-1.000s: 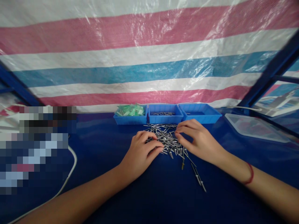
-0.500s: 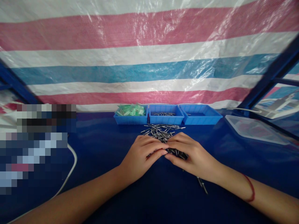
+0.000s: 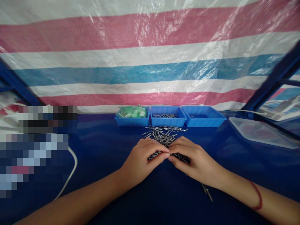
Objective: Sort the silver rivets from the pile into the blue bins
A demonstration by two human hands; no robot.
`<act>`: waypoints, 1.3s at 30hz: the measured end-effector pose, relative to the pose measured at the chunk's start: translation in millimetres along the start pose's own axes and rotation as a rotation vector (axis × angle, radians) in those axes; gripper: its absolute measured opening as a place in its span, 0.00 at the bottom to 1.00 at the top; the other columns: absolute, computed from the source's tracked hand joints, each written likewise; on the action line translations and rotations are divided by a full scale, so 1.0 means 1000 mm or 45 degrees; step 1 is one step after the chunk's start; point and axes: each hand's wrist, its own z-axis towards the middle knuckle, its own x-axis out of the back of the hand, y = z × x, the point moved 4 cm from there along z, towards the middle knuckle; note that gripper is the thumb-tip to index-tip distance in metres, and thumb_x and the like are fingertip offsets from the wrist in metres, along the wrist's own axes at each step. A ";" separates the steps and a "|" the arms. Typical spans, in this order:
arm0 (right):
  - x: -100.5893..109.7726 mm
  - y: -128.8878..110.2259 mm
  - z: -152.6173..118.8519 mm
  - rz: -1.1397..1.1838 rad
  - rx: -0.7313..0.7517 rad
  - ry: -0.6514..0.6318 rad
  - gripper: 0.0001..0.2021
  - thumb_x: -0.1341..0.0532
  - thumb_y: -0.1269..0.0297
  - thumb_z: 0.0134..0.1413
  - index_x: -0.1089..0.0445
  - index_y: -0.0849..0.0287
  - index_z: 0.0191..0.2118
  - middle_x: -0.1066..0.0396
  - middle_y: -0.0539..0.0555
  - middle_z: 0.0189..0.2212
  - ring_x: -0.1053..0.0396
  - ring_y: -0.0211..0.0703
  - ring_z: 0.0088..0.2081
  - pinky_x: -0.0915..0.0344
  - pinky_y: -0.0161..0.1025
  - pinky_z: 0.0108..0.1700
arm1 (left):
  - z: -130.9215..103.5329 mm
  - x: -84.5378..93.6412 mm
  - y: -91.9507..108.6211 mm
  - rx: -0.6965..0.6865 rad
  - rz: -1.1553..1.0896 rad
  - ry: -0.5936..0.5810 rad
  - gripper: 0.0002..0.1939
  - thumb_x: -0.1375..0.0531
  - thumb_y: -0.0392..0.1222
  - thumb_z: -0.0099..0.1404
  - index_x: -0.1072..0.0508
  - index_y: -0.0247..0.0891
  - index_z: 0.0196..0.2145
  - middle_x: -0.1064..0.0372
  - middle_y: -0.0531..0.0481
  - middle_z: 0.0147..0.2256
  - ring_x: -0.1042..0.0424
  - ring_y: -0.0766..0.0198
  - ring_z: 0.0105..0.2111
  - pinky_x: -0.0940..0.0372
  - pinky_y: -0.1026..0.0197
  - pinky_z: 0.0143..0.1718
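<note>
1. Three blue bins stand in a row at the back of the blue tabletop (image 3: pixel 98 137), right by the striped sheet (image 3: pixel 140 73).
2. Look at the left bin (image 3: pixel 132 122): it's heaped with green packets (image 3: pixel 133 111), up around rim level.
3. Next along, the middle bin (image 3: pixel 168 122) has a low scatter of thin metal pieces (image 3: pixel 165 116) lying inside.
4. Over to the right bin (image 3: pixel 206 122), and just a small dark sliver (image 3: pixel 191 116) shows near its left end.
5. Down in front, here's the pile of metal pins (image 3: pixel 162 136), spread on the tabletop before the left and middle bins, its near part tucked under and between the two hands.
6. In come the left hand (image 3: pixel 146 159) from one side and the right hand (image 3: pixel 194 159) from the other, fingers bent over the pile, thumbs and fingertips meeting at its near edge.
7. Is anything pinched in either hand? Can't tell; the touching fingertips hide it.
8. A few loose pins (image 3: pixel 207 192) lie nearer the camera, just beside the right wrist, and a red band (image 3: pixel 259 197) circles that forearm.
9. Out right, a translucent flat lid (image 3: pixel 260 131) lies on the tabletop; a white cable (image 3: pixel 74 162) curves along the left.
</note>
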 end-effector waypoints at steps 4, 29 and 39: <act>0.002 0.003 0.000 0.022 -0.047 0.038 0.04 0.42 0.71 0.54 0.30 0.59 0.34 0.29 0.52 0.30 0.32 0.39 0.34 0.35 0.39 0.37 | -0.001 0.000 0.000 0.006 0.002 0.006 0.02 0.39 0.35 0.62 0.27 0.39 0.34 0.25 0.53 0.31 0.28 0.66 0.33 0.37 0.62 0.38; 0.024 0.000 0.001 -0.128 0.104 0.292 0.03 0.42 0.72 0.53 0.31 0.60 0.33 0.30 0.52 0.28 0.33 0.39 0.32 0.35 0.40 0.35 | -0.003 -0.006 -0.007 0.146 0.164 -0.127 0.08 0.45 0.38 0.66 0.31 0.42 0.43 0.29 0.51 0.39 0.32 0.61 0.41 0.40 0.56 0.44; 0.094 0.098 -0.007 -0.855 -0.397 0.704 0.11 0.44 0.60 0.56 0.27 0.59 0.34 0.26 0.57 0.31 0.30 0.48 0.33 0.35 0.44 0.38 | -0.005 -0.012 -0.008 0.136 0.274 -0.215 0.08 0.46 0.36 0.65 0.28 0.43 0.39 0.32 0.49 0.41 0.36 0.58 0.44 0.41 0.50 0.46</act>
